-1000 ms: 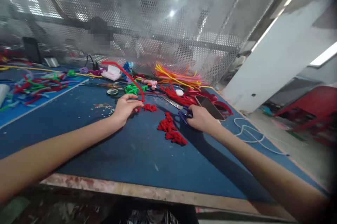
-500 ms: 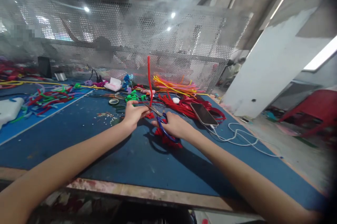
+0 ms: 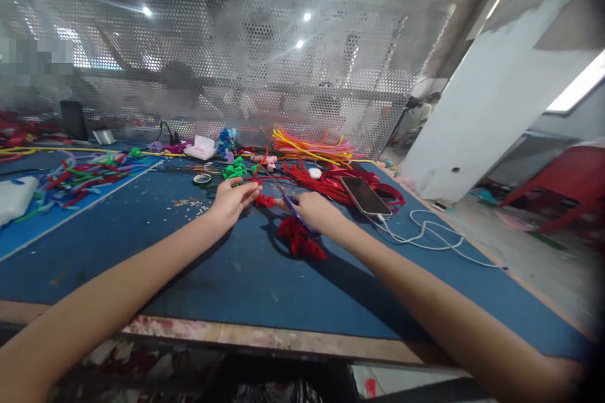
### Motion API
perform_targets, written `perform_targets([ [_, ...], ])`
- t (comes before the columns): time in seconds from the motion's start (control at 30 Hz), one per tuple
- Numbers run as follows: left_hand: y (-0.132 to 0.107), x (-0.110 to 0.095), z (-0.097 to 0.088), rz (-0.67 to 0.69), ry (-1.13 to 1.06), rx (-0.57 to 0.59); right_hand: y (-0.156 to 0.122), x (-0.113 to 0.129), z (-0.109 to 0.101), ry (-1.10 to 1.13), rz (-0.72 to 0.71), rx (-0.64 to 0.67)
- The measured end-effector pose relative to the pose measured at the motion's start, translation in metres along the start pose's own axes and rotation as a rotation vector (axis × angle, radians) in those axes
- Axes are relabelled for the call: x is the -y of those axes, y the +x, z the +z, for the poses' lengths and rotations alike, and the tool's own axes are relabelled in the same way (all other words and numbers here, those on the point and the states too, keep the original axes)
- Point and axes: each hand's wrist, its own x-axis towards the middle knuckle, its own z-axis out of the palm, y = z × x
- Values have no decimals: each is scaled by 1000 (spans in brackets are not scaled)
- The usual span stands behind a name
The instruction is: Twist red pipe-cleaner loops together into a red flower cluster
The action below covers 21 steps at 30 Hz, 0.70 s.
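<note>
My left hand (image 3: 232, 202) is closed in a pinch, with a red pipe cleaner (image 3: 261, 163) slanting up from its fingertips. A small curled red piece (image 3: 265, 200) shows just below those fingertips, between my two hands. My right hand (image 3: 317, 212) is wrapped round the dark blue handles of a pair of scissors (image 3: 293, 209). The scissor blades point up and left, close to the red pipe cleaner; whether they touch it I cannot tell. Under my right hand, a bunch of fuzzy red pieces (image 3: 299, 240) lies on the blue tabletop (image 3: 227, 283).
Behind my hands are green curled pieces (image 3: 235, 168), a roll of tape (image 3: 202, 180) and red pipe cleaners (image 3: 326, 183). A phone (image 3: 365, 195) with a white cable (image 3: 437, 239) lies to the right. Yellow and pink pipe cleaners (image 3: 312, 147) are heaped at the back.
The long red pipe cleaner stood upright above my left hand; now a shorter-looking length slants there. The scissors have shifted slightly right of my left fingertips, and the view has tilted slightly down.
</note>
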Motion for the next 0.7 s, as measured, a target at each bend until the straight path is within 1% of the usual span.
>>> perform_targets([
  [0.1,3,2,-6,-29,56,90,-9,-37,-10,-66,103,-14],
  [0.13,3,4,-7,-37,72,122,-13,-50,-14,-91,140,5],
  [0.2,2,6,-8,-48,93,180,-21,-69,-21,-114,156,36],
  [0.23,0,8,-8,-54,99,203,-24,-73,-23,-115,148,35],
  [0.27,-1,10,-7,-61,105,228,-26,-72,-24,-115,128,13],
  [0.33,-6,14,-5,-76,129,298,-27,-61,-23,-34,57,-82],
  [0.37,-9,15,-4,-81,147,341,-25,-51,-19,36,5,-133],
  [0.4,-11,17,-4,-85,165,382,-23,-40,-15,181,-78,-177],
  [0.47,-15,19,-4,-89,199,448,-17,-20,-4,384,-249,-164],
  [0.53,-17,20,-4,-87,232,475,-12,-9,6,484,-378,-139],
  [0.6,-19,20,-4,-66,278,491,-10,-7,12,529,-450,-129],
  [0.7,-25,23,-1,11,327,497,-15,-10,18,511,-480,-161],
])
